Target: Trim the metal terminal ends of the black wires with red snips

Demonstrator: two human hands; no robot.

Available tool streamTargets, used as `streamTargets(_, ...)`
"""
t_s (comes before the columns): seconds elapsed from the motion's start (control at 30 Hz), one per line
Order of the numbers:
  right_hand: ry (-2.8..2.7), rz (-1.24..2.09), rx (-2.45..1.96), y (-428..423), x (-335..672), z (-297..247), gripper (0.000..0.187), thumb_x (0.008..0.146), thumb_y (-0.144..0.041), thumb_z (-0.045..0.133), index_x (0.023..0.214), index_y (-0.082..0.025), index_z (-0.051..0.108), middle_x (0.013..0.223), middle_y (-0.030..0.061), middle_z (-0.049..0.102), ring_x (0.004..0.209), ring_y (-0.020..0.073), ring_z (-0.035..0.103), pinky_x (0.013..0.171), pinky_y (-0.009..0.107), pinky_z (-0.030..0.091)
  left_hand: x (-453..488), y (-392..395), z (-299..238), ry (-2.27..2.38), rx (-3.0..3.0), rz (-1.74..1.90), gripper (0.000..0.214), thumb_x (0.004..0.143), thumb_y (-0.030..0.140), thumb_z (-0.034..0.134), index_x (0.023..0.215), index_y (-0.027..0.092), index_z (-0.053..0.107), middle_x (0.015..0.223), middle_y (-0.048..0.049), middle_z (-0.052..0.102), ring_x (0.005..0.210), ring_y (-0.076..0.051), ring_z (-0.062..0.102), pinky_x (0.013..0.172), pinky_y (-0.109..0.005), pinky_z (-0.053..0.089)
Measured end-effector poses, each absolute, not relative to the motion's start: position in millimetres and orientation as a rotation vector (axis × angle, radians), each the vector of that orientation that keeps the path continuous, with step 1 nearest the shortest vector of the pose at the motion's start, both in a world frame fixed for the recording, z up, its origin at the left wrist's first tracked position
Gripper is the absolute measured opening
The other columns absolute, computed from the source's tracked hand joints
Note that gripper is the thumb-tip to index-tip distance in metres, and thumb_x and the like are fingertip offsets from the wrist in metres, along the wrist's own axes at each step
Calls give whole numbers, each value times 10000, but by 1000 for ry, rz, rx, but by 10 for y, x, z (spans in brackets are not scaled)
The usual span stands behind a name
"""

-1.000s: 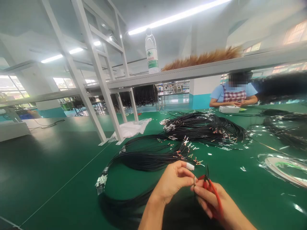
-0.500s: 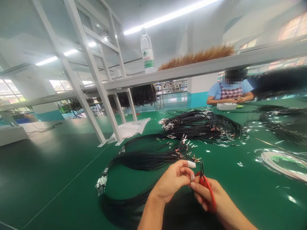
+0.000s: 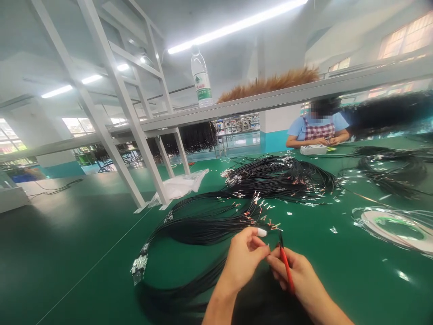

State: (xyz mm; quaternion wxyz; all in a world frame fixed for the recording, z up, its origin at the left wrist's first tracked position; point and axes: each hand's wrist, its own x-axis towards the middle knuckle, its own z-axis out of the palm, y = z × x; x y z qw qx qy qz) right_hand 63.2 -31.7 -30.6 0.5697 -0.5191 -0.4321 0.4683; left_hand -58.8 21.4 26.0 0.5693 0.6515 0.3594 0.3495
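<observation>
My left hand is pinched shut on the tip of a thin black wire, with white tape on its forefinger. My right hand is closed round red-handled snips, their dark tips pointing up beside the left fingertips. Both hands meet low in the middle of the view, above the green table. Just beyond them lies a bundle of black wires with bare metal ends, and a dark heap of wire sits under my wrists.
A second wire bundle lies further back, with small cut scraps scattered around. A reel in clear plastic sits at right. A white frame carries a shelf with a water bottle. Another person works across the table.
The hands have stayed together and drifted slightly left and up in view. The snips now stand more upright, with less of the red handle showing. The view has shifted a little.
</observation>
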Motion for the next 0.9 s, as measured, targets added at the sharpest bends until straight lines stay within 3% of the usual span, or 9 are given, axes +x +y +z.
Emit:
streamTargets(0.27,-935,1265,-1065,-411,652,-132,394,718,-532,685,647,-167,554,497,-46,499,390,68,385,397,199,241,-654,290,247,723,1162,795,450,554,206,774,949,102,585,658,12,589,591,-103,541,647,-258,421)
streamTargets(0.43,-923,1230,-1087,-383,665,-196,416,721,-545,689,634,-171,529,486,-46,501,389,64,384,398,194,240,-535,342,41,982,1361,873,366,658,288,696,955,118,568,551,32,563,471,-99,487,527,-244,384)
streamTargets(0.53,-946,1219,-1108,-354,668,-223,414,731,-552,672,651,-163,553,491,-39,513,380,62,391,394,191,247,-504,303,50,905,1387,870,280,721,244,620,965,111,581,727,-32,636,576,-107,533,583,-246,412)
streamTargets(0.63,-985,1191,-1160,-340,664,-202,441,684,-585,676,630,-165,551,480,-35,513,359,68,394,379,193,243,-535,244,162,752,1328,814,338,719,209,624,1037,110,568,917,-79,644,752,-131,572,684,-252,433)
streamTargets(0.77,-1050,1138,-1329,-346,645,-179,456,617,-615,675,619,-185,525,457,-44,471,358,86,375,372,203,243,-553,214,211,771,1411,788,395,649,127,659,1033,125,565,775,-12,601,716,-120,553,693,-244,427)
streamTargets(0.9,-1248,850,-1373,-363,632,-255,369,693,-522,655,585,-191,533,505,-30,440,467,119,378,450,232,290,-532,242,121,931,1605,868,286,661,103,581,943,147,592,642,33,539,593,-94,490,581,-220,376)
